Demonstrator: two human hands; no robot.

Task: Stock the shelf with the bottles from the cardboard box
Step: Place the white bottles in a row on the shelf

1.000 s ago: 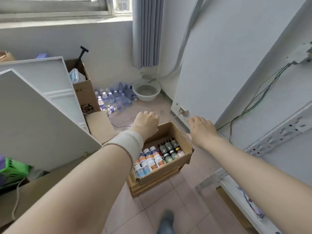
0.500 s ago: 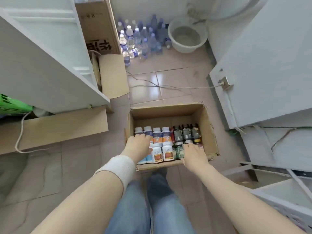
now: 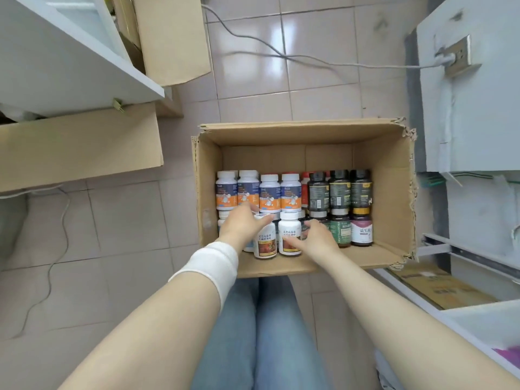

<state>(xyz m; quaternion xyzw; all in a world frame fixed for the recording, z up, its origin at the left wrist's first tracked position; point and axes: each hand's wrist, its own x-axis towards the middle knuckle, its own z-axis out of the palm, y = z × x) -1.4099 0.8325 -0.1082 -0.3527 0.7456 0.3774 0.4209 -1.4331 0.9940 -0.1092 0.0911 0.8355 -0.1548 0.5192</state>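
An open cardboard box [image 3: 388, 175] sits on the tiled floor in front of my knees. Several bottles stand in it: white ones with orange-and-blue labels [image 3: 247, 190] at the back left, dark ones [image 3: 339, 190] at the back right. In the front row my left hand [image 3: 243, 225], with a white wristband, curls over a white bottle with a red picture label [image 3: 265, 243]. My right hand [image 3: 316, 239] grips a matching white bottle [image 3: 289, 235] beside it. A green-label bottle [image 3: 341, 230] and a purple-label bottle [image 3: 361, 230] stand to the right. A white shelf edge [image 3: 422, 305] shows at the lower right.
A white cabinet panel [image 3: 70, 60] leans at the upper left over flat cardboard [image 3: 78, 147]. Grey cables [image 3: 281, 56] cross the floor to a socket [image 3: 455, 56] on the white panel at right. Flat cardboard [image 3: 439, 288] lies on the shelf at lower right.
I have bent down over the box, so it looks much closer. Both hands went from above the box into its front row and closed on two white bottles.
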